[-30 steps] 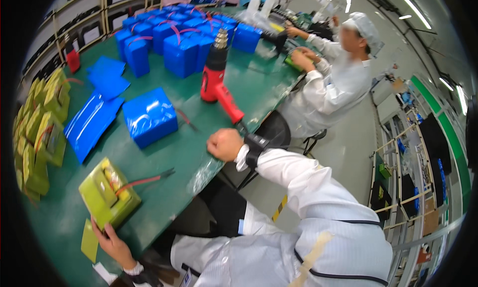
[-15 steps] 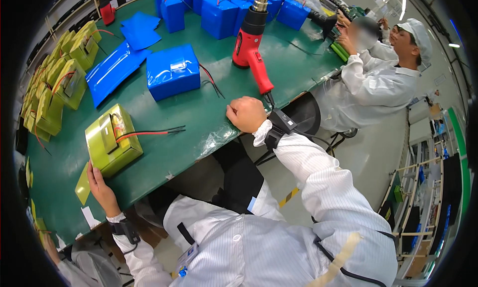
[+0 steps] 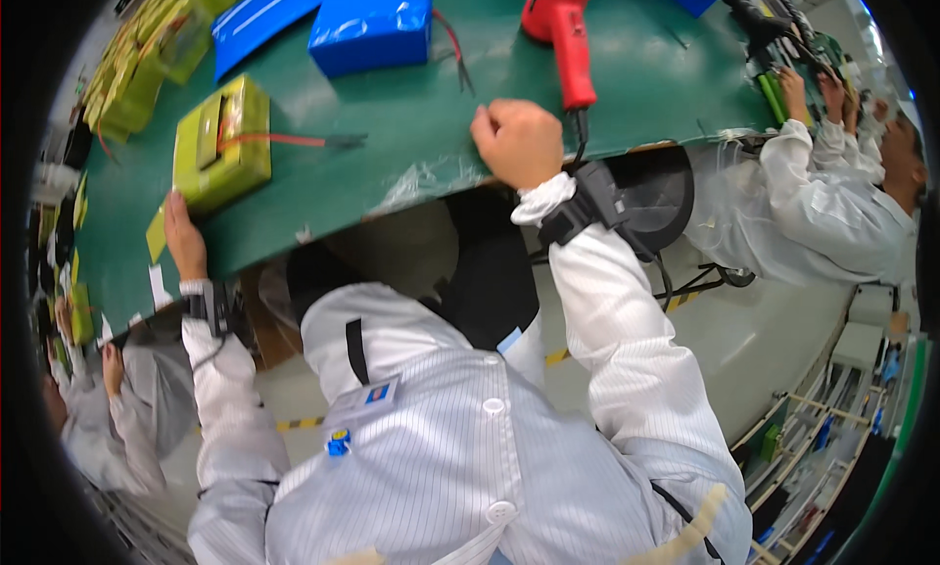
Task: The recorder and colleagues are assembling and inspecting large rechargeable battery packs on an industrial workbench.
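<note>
A yellow-green wrapped battery pack (image 3: 223, 149) lies on the green table at the left, its red and black leads trailing right. Against its near-left corner rests my left hand (image 3: 184, 237), fingers stretched out and not wrapped round it. A small yellow-green sheet (image 3: 157, 234) lies beside those fingers. My right hand (image 3: 521, 142) is curled into a fist at the table's near edge, with nothing visible in it. Just beyond it is the red heat gun (image 3: 568, 46), its cord running down past my wrist. A blue wrapped battery pack (image 3: 372, 26) with leads sits farther back.
Several yellow-green packs (image 3: 147, 70) are stacked at the far left, near blue sheets (image 3: 259, 22). Clear film (image 3: 426, 183) clings to the edge of the green table (image 3: 323, 188). Co-workers sit at the right (image 3: 832, 193) and at the lower left (image 3: 147, 399).
The view has tipped downward, so the table and hands appear higher and more of my coat shows. Both hands keep about the same places beside the pack and at the table edge.
</note>
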Action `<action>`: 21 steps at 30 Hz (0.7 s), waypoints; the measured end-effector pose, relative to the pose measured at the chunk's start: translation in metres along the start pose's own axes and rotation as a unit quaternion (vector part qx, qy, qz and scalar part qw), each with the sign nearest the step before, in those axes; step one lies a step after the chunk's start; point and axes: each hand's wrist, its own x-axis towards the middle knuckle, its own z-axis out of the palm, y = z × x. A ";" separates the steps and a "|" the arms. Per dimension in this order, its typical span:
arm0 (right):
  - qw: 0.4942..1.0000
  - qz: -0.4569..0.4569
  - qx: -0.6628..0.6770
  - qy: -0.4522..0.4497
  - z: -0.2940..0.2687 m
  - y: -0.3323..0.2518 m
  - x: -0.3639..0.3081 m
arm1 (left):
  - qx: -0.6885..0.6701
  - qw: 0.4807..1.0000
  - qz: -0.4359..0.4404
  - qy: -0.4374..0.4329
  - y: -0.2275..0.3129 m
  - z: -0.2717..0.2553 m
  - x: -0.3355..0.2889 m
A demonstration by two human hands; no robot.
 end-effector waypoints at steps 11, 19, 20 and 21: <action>0.997 0.058 -0.036 -0.021 0.004 -0.002 0.000 | -0.073 0.996 -0.026 -0.044 0.035 0.005 -0.007; 0.997 0.037 -0.064 -0.034 0.010 0.002 0.003 | -0.212 0.977 -0.004 -0.036 0.049 0.005 -0.016; 0.996 0.034 -0.078 -0.034 0.006 0.005 0.002 | -0.230 0.972 -0.016 -0.035 0.056 0.009 -0.017; 0.995 0.031 -0.092 -0.035 0.003 0.007 0.001 | -0.248 0.968 -0.028 -0.036 0.063 0.011 -0.018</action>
